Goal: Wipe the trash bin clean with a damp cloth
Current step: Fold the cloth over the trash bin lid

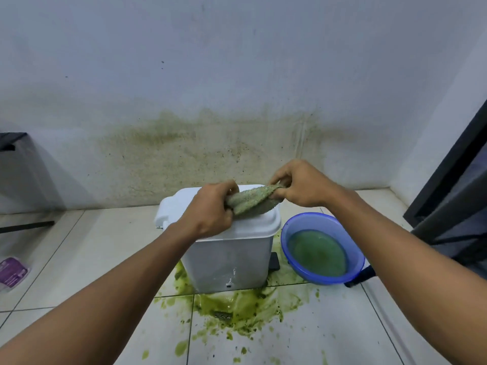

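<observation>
A green spill (237, 309) spreads over the white floor tiles (329, 333) just in front of the trash bin (232, 259), reaching its base, with smaller splashes nearer the person. The white trash bin stands upright with its lid (266, 227) down. To the bin's right, just beside it, a blue basin (355, 259) holds cloudy green water. Far to the bin's left, a purple packet (11, 272) lies on the tiles.

Above the bin's lid, both hands hold a green-stained cloth (253, 202) stretched between them. The left hand (210, 206) has its fingers curled tightly round one end, and the right hand (300, 185) pinches the other end with bent fingers. The cloth's lower edge hangs at the lid; I cannot tell whether it touches.

Behind the bin, the pale wall (237, 61) carries a wide greenish stain (210, 143) low down.
</observation>
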Demonstrator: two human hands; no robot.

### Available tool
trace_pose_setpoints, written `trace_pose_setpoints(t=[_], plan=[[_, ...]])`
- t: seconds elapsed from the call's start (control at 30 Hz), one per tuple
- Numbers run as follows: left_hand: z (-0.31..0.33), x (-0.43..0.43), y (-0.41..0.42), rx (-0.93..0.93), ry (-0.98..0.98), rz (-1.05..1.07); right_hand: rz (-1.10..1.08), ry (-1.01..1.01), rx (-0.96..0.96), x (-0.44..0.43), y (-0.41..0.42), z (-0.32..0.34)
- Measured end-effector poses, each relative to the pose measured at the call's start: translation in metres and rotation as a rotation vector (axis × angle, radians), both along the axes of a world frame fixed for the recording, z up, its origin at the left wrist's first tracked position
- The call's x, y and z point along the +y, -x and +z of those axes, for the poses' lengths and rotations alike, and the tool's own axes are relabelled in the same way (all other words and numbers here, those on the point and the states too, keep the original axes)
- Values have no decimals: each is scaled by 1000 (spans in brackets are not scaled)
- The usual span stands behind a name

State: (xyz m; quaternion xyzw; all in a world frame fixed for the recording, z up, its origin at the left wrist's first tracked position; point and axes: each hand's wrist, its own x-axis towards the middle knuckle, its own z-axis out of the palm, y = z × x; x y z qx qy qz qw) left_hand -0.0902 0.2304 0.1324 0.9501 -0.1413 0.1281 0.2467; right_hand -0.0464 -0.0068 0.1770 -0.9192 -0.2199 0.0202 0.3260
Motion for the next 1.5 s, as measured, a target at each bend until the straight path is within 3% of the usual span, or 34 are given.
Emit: trace_pose_setpoints(t=[0.37,0.57,0.7,0.97,1.27,1.5], plan=[[60,-74,-12,125,153,-270,-106,-138,103,-96,46,70],[48,-114,-9,257,205,-379,-149,-95,116,-127,58,72],[24,-147,-6,260,117,-476,-175,-10,148,-138,58,57],[-53,-160,-27,437,13,-447,-206,95,378,-171,52,-37],[-177,-181,-63,566,-129,-410,-343,-3,501,-186,34,-182],[-237,-196,-93,724,-180,-421,-353,78,636,-198,1,-238]])
